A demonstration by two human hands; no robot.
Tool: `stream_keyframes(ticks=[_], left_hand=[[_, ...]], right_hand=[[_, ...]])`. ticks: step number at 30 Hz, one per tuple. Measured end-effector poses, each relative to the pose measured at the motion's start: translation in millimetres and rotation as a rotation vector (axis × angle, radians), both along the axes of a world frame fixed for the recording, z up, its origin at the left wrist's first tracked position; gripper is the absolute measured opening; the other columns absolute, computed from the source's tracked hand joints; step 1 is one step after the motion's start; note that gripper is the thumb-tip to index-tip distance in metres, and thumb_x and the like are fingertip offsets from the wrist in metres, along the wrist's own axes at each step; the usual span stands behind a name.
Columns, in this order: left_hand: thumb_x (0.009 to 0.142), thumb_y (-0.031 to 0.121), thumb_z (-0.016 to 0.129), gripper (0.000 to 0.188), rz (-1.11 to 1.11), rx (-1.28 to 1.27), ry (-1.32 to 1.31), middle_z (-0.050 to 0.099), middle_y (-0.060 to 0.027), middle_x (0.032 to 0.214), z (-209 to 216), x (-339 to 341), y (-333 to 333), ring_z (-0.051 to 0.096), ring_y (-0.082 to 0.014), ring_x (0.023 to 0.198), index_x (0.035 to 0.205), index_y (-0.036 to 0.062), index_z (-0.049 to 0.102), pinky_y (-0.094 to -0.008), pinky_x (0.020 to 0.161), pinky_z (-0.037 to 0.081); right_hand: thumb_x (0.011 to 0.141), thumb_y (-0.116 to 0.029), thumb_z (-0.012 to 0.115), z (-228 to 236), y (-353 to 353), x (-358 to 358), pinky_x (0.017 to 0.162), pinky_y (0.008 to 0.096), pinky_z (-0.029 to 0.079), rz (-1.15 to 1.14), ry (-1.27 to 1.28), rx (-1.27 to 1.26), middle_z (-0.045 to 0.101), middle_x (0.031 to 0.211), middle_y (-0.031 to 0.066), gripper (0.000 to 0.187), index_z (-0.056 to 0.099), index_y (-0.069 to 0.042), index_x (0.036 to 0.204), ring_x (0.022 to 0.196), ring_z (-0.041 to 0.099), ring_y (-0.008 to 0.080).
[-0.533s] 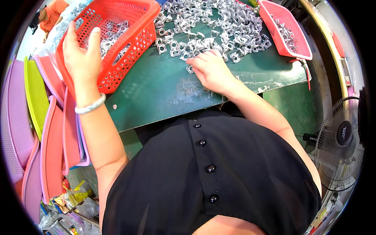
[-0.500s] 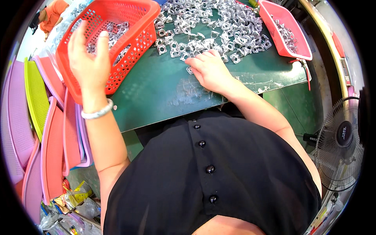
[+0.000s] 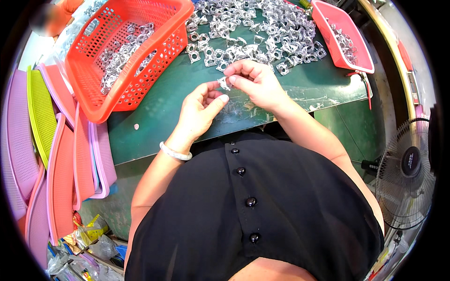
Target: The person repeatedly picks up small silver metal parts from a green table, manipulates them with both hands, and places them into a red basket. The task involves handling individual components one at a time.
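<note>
Where the two hands meet above the green table (image 3: 154, 117), seen from the head view: small clear plastic piece (image 3: 225, 83) pinched in the fingertips of the right hand (image 3: 255, 82), closed on it — held just beyond the left hand (image 3: 199, 112). Left hand loosely curled, thumb and fingers nearly touching the piece from the near side, gripping nothing clearly. Behind, a heap of like pieces (image 3: 262, 28); to the left, a red basket (image 3: 89, 89) partly filled — on the right, a pink tray (image 3: 340, 23).
</note>
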State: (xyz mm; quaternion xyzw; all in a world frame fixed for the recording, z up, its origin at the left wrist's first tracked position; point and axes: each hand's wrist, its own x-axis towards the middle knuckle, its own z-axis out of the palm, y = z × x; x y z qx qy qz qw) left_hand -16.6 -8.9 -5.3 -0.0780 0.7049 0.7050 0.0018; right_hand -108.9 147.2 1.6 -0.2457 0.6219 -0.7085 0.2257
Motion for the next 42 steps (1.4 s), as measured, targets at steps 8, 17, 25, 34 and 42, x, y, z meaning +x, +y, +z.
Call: stream_keyframes(ticks=[8, 17, 25, 34, 42], left_hand=[[0.079, 0.003, 0.066, 0.039, 0.055, 0.079, 0.205, 0.059, -0.0033, 0.088, 7, 0, 15, 0.054, -0.0059, 0.074, 0.115, -0.0014, 0.049, -0.0188, 0.067, 0.045], [0.082, -0.001, 0.061, 0.031, 0.023, 0.007, 0.229, 0.06, -0.006, 0.096, 6, 1, 15, 0.058, -0.0089, 0.081, 0.111, -0.0021, 0.051, -0.0219, 0.075, 0.048], [0.073, 0.001, 0.069, 0.052, -0.076, -0.399, 0.358, 0.05, -0.0047, 0.105, 15, 3, 8, 0.051, -0.0109, 0.085, 0.121, 0.0055, 0.052, -0.0225, 0.071, 0.044], [0.067, 0.008, 0.075, 0.044, -0.169, -0.409, 0.385, 0.051, -0.005, 0.105, 16, 4, 4, 0.05, -0.0146, 0.094, 0.108, 0.0092, 0.062, -0.0254, 0.073, 0.042], [0.067, 0.009, 0.076, 0.038, -0.081, -0.46, 0.38, 0.052, -0.0048, 0.101, 12, 5, 6, 0.053, -0.0135, 0.086, 0.101, 0.0056, 0.062, -0.0243, 0.069, 0.043]], right_hand=[[0.084, -0.001, 0.057, -4, 1, 10, 0.063, 0.026, 0.052, 0.095, -0.601, -0.408, 0.062, 0.087, 0.0087, 0.008, 0.055, -0.002, 0.093, 0.074, 0.061, 0.0158], [0.084, -0.004, 0.058, -7, 0, 12, 0.06, 0.0258, 0.05, 0.093, -0.597, -0.393, 0.061, 0.085, 0.0076, 0.008, 0.055, -0.002, 0.092, 0.072, 0.06, 0.0151], [0.082, -0.002, 0.053, -5, 7, 7, 0.047, 0.022, 0.044, 0.193, -0.673, -0.274, 0.061, 0.074, 0.007, 0.007, 0.056, -0.002, 0.089, 0.055, 0.056, 0.0126], [0.079, -0.005, 0.053, -14, 10, 3, 0.039, 0.022, 0.039, 0.361, -0.759, -0.141, 0.061, 0.071, 0.0076, 0.008, 0.057, -0.003, 0.086, 0.044, 0.051, 0.0115], [0.084, -0.008, 0.052, -19, 11, 1, 0.043, 0.0222, 0.046, 0.395, -0.758, -0.223, 0.063, 0.081, 0.0086, 0.009, 0.055, -0.002, 0.091, 0.058, 0.06, 0.0142]])
